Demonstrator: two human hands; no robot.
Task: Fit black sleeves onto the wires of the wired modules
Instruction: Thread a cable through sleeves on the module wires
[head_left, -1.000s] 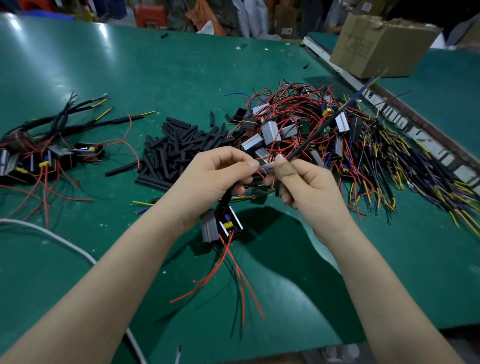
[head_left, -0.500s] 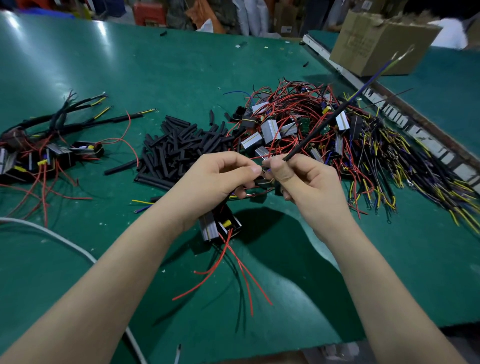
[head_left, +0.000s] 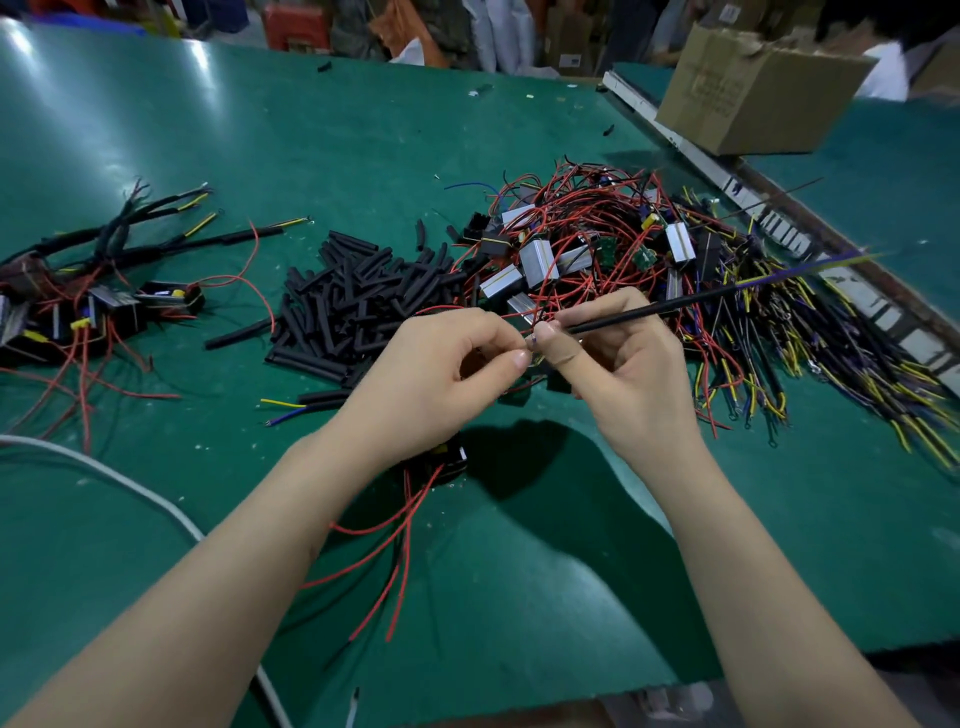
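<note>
Green covers the whole wide worktop (head_left: 311, 130), and a brown cardboard box (head_left: 748, 88) sits far off on the right side. Near the middle lies a heap of short black sleeve tubes (head_left: 358, 301). Just to its right is a big tangle of grey box modules with red wires (head_left: 571, 249), and beside that a spread of loose yellow and dark wires (head_left: 831, 364). Far to the left sits a smaller bunch of modules with black sleeves already on (head_left: 93, 291). A white cable (head_left: 130, 483) curves over the near left part.

Both bare hands are raised over the worktop, close together. The right hand (head_left: 623, 364) has its fingers curled and pinches a long thin black sleeve (head_left: 649, 312) near its end; the sleeve slants up to the right, with blue and yellow wire tips poking out of its far end. The left hand (head_left: 441, 374) pinches the thin wires right at the sleeve's near end, thumb and first finger pressed together. Under the left wrist a small black module (head_left: 441, 462) peeks out, and its red wires (head_left: 395, 561) trail down toward the near edge.
</note>
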